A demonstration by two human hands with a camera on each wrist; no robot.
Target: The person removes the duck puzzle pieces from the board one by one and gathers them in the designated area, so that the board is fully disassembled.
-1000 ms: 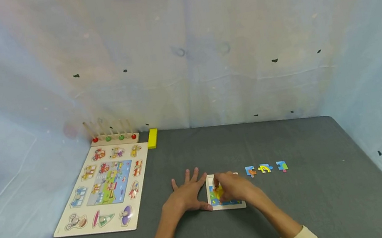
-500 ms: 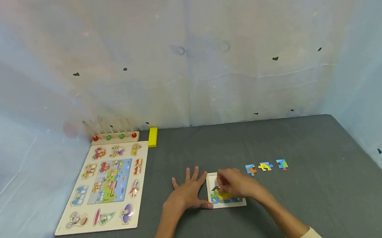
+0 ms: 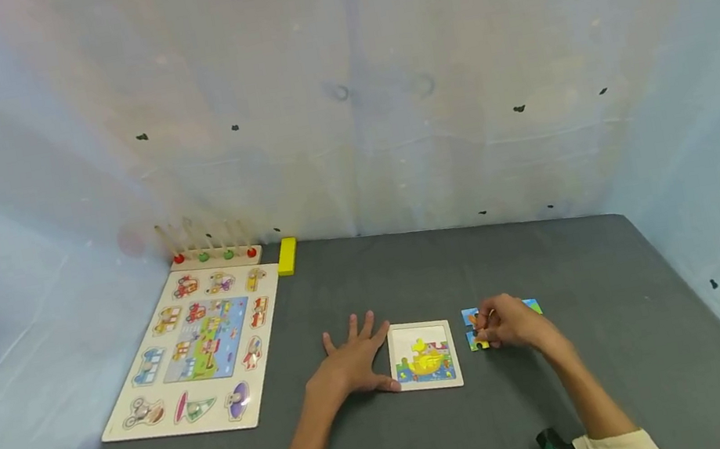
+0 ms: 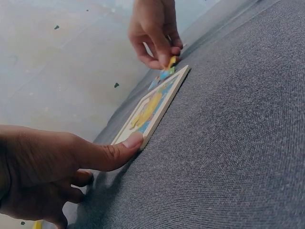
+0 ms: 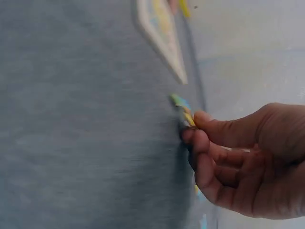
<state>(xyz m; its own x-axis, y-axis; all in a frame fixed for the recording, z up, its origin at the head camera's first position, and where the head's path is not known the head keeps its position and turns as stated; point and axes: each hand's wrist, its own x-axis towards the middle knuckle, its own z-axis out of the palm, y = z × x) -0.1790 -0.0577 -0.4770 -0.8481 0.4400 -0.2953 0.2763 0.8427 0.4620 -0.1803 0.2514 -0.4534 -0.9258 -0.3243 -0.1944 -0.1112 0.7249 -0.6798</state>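
A small wooden jigsaw tray (image 3: 427, 385) lies in front of me, with a yellow picture and pieces in its lower part and bare wood along its top and upper left. My left hand (image 3: 350, 369) is spread flat at its left side, the thumb touching the tray's corner. To the right of the tray, my right hand (image 3: 514, 324) pinches a jigsaw piece (image 5: 182, 104) between thumb and fingers, low over the table. Blue and orange show on a loose piece (image 3: 468, 317) just beyond it. Another loose piece (image 3: 533, 305) peeks out behind the hand, which hides the rest.
On the left lies a large knobbed picture board (image 3: 180, 428). Behind it stands a wooden peg rack (image 3: 216, 261) with red and green beads, next to a yellow block (image 3: 288, 257). A pale curtain rises behind the grey table (image 3: 608, 342).
My right hand has lifted from the tray and moved right with a jigsaw piece, to the loose pieces. The tray's upper part is now uncovered. My left hand has stayed in place.
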